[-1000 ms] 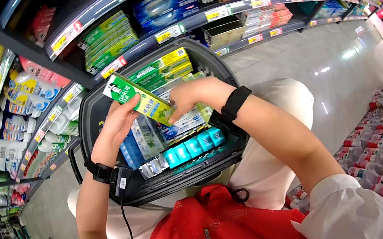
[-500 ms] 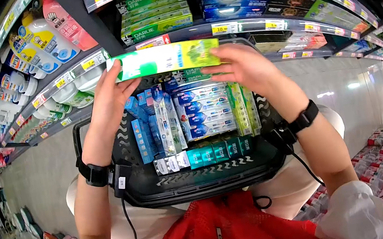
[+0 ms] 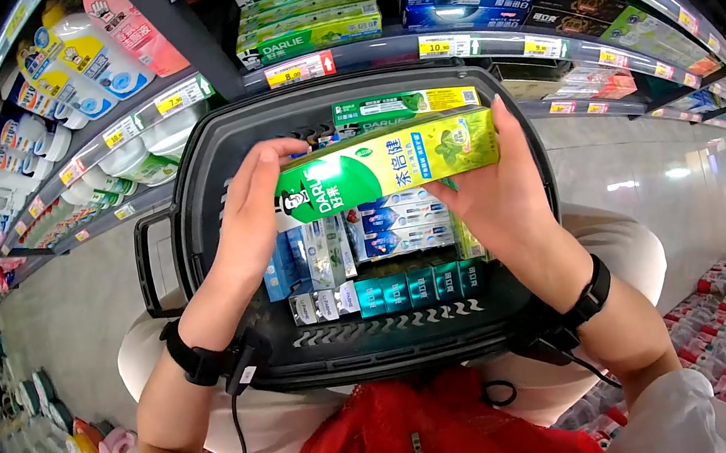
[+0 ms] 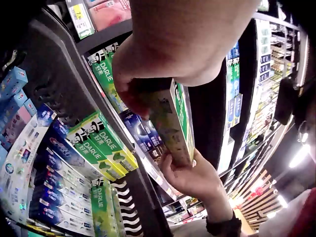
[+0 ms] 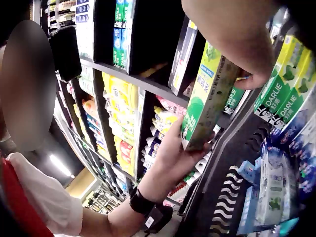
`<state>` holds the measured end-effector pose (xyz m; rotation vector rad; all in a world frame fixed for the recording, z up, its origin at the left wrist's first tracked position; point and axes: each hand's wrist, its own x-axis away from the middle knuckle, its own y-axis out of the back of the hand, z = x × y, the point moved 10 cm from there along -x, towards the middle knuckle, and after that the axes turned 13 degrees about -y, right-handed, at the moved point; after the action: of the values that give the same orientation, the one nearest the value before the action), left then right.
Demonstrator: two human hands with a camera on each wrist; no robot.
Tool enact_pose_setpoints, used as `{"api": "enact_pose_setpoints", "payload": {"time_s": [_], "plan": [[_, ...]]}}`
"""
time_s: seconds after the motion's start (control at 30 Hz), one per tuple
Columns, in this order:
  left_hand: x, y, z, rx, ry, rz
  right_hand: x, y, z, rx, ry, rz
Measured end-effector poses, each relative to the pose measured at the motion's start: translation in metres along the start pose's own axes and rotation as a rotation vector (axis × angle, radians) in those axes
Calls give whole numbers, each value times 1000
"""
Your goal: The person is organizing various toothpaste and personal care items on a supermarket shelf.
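The left hand (image 3: 250, 212) and right hand (image 3: 511, 192) hold a green-and-yellow DARLIE toothpaste box (image 3: 386, 165) by opposite ends, fingers and thumbs curled round it. Its long axis runs left to right in the head view, the yellow end slightly farther from the body. The green end with the logo points toward the left hand, and the printed front faces up toward the head.

The box is lifted above a black basket (image 3: 385, 357) at the person's lap. In the basket lie blue-and-white boxes (image 3: 406, 224), a row of teal boxes (image 3: 421, 287) and another DARLIE box (image 3: 405, 105). Beyond its far rim, a shelf holds stacked DARLIE boxes (image 3: 308, 10); grey floor (image 3: 642, 170) shows at right. The held box lies between the two palms.
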<state>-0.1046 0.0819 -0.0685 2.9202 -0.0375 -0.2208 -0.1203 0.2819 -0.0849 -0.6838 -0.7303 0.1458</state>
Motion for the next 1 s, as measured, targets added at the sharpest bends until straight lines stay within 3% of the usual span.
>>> {"api": "enact_pose_setpoints", "payload": {"time_s": [0.13,0.23,0.33,0.47,0.6,0.67,0.73,0.8,0.9,1.0], "plan": [[1,6,-9,130,-16,-115,-5,-5,2,-34,-34,101],[4,11,-1,335,115,-235,-6,-7,-3,-118,-99,87],[4,16,9,479,187,-250,-12,-12,4,-21,-61,128],[-1,16,-3,591,83,-250,-18,-11,20,53,49,105],[2,21,-1,651,109,-291,-23,-4,23,122,159,98],[6,5,15,928,285,-198,-23,-10,23,187,222,133],[8,0,15,974,320,-226,14,-50,41,815,822,165],[11,1,19,998,360,-308,33,-67,33,955,934,189],[5,6,15,983,279,-259,66,-96,13,1281,1220,317],[0,10,8,935,202,-246,67,-102,0,1377,1260,361]]}}
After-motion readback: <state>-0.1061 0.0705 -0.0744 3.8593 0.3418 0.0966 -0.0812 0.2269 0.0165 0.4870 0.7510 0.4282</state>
